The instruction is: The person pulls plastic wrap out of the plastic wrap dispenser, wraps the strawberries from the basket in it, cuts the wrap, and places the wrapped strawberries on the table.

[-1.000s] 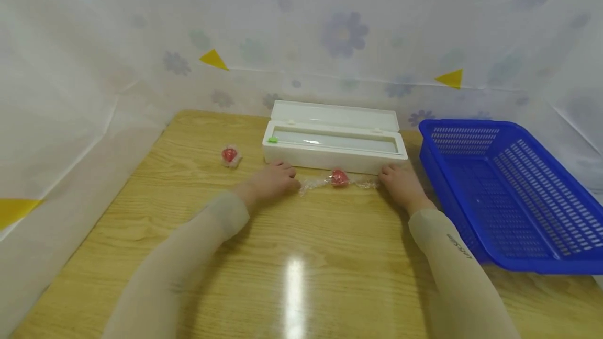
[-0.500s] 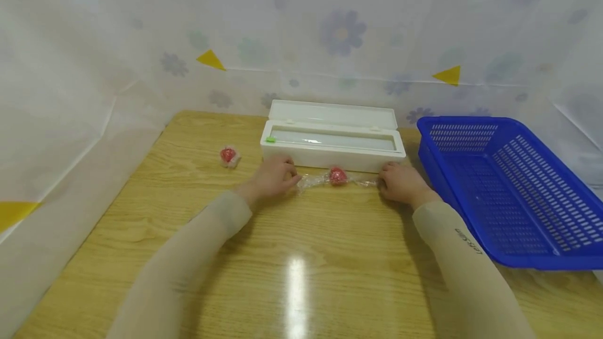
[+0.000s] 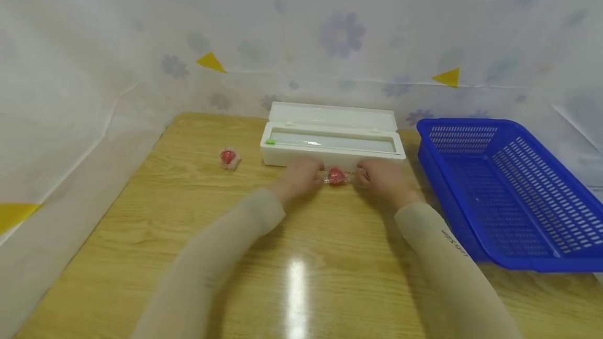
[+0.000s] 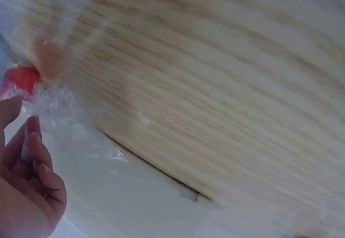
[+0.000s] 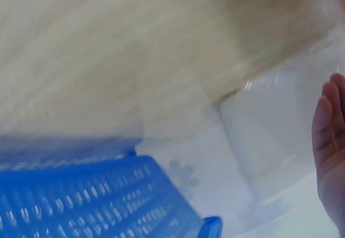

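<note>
A small red roundish thing (image 3: 336, 176) in clear plastic wrap (image 4: 70, 122) lies on the table before the white box; its exact kind is too small to tell. My left hand (image 3: 303, 176) pinches the wrap just left of it, and in the left wrist view thumb and forefinger meet the film. On the other side, my right hand (image 3: 379, 177) holds the wrap's right end with curled fingers. The right wrist view catches only part of that hand (image 5: 331, 141), and its fingertips run off the edge. A second wrapped red thing (image 3: 229, 158) lies farther left.
Behind the hands stands a white plastic wrap dispenser (image 3: 330, 158) with its lid (image 3: 334, 115) raised and a green slider (image 3: 270, 142) at its left end. A blue slotted basket (image 3: 499, 198) is on the right. Flowered sheeting (image 3: 339, 35) hangs behind the table.
Both hands have moved inward along the wrap, close to the red thing. The loose wrap ends seen before are now inside or behind the hands. The dispenser and basket stay put.
</note>
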Demonstrator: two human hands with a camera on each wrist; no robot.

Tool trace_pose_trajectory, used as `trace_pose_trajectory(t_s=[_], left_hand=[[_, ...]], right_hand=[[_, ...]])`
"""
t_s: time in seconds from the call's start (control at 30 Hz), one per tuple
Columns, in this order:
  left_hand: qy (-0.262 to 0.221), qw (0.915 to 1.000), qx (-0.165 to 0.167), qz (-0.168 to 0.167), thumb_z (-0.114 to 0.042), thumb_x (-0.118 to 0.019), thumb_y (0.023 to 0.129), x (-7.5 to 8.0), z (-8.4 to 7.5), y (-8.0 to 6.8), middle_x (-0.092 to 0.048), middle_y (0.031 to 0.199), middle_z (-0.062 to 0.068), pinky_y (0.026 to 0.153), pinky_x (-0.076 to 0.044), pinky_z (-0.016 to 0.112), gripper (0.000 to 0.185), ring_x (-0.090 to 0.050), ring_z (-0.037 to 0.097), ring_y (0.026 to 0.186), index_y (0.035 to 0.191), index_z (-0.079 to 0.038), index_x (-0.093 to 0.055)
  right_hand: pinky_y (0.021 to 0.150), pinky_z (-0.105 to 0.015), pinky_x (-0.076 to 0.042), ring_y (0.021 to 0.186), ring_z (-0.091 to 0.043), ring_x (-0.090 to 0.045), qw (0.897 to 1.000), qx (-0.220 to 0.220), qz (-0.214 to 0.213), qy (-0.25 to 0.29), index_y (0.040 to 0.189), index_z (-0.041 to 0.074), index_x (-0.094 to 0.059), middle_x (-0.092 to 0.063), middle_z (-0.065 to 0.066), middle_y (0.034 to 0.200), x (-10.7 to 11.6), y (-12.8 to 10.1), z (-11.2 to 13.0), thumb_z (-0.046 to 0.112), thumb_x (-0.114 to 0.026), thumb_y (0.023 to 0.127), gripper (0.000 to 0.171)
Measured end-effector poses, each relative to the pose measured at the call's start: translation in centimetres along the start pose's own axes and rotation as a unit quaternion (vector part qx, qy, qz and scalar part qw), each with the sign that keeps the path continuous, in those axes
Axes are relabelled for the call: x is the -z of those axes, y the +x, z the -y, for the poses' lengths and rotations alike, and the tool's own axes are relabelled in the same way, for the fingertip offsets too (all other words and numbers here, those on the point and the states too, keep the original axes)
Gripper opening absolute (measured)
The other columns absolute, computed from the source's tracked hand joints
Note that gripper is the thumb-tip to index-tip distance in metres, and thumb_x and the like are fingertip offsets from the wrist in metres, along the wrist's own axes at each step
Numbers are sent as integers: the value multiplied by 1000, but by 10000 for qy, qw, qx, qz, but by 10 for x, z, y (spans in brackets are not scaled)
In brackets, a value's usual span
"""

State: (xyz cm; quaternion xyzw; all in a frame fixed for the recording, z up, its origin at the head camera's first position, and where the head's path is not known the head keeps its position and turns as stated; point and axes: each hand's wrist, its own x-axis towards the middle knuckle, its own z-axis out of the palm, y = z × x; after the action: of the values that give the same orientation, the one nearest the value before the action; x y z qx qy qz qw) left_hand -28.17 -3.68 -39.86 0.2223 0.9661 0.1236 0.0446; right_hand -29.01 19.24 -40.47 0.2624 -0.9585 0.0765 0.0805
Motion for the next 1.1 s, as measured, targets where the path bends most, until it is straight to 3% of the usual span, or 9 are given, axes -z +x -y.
trace_pose_trajectory(t_s=[0.13,0.33,0.63,0.73,0.83,0.97,1.1], left_hand=[[124,9999,52,74,-26,-56,92,-5,-6,4,-67,107,5,91,-48,36,24,-62,21,99,109,-11,-63],[425,9990,18,102,-25,-55,91,-9,-9,6,-68,101,4,86,-49,35,21,-63,20,94,104,-13,-65],[340,9993,-26,173,-17,-54,88,-7,-13,7,-67,92,2,80,-50,32,14,-62,18,86,96,-12,-65],[-153,9998,-37,73,-15,-56,87,-7,-12,7,-65,89,2,78,-49,31,10,-60,18,83,93,-11,-64],[-1031,9946,-69,-60,-11,-56,86,-7,-10,5,-63,86,2,76,-49,29,8,-58,17,81,90,-11,-62],[-2091,9776,-135,-211,-7,-57,87,-3,-8,3,-62,90,5,79,-49,29,8,-57,17,85,93,-8,-62],[-2745,9608,-100,-368,-10,-61,87,1,-8,1,-62,97,9,84,-48,30,10,-57,20,92,95,-4,-62]], right_hand=[[70,-42,-49,74,-27,-62,9984,-136,400,367,95,11,-66,-67,-8,81,-10,0,7,26,-56,91,19],[75,-43,-51,80,-28,-65,9983,-127,412,391,93,8,-70,-71,-8,86,-16,-1,11,25,-59,91,20],[67,-41,-49,69,-25,-62,9985,-34,358,424,76,9,-66,-67,-5,72,-12,-1,13,22,-63,89,18],[66,-40,-49,67,-23,-60,9977,-55,360,569,75,9,-66,-65,-5,71,-11,-1,13,21,-62,89,18],[65,-39,-47,66,-21,-57,9960,-178,425,763,75,10,-64,-63,-4,70,-7,-1,13,19,-60,89,18],[66,-39,-46,67,-21,-54,9930,-343,478,1025,75,9,-62,-60,-5,71,1,1,16,16,-57,89,16],[67,-39,-46,68,-20,-53,9923,-280,471,1107,77,8,-61,-59,-5,71,7,4,17,13,-56,89,14]])
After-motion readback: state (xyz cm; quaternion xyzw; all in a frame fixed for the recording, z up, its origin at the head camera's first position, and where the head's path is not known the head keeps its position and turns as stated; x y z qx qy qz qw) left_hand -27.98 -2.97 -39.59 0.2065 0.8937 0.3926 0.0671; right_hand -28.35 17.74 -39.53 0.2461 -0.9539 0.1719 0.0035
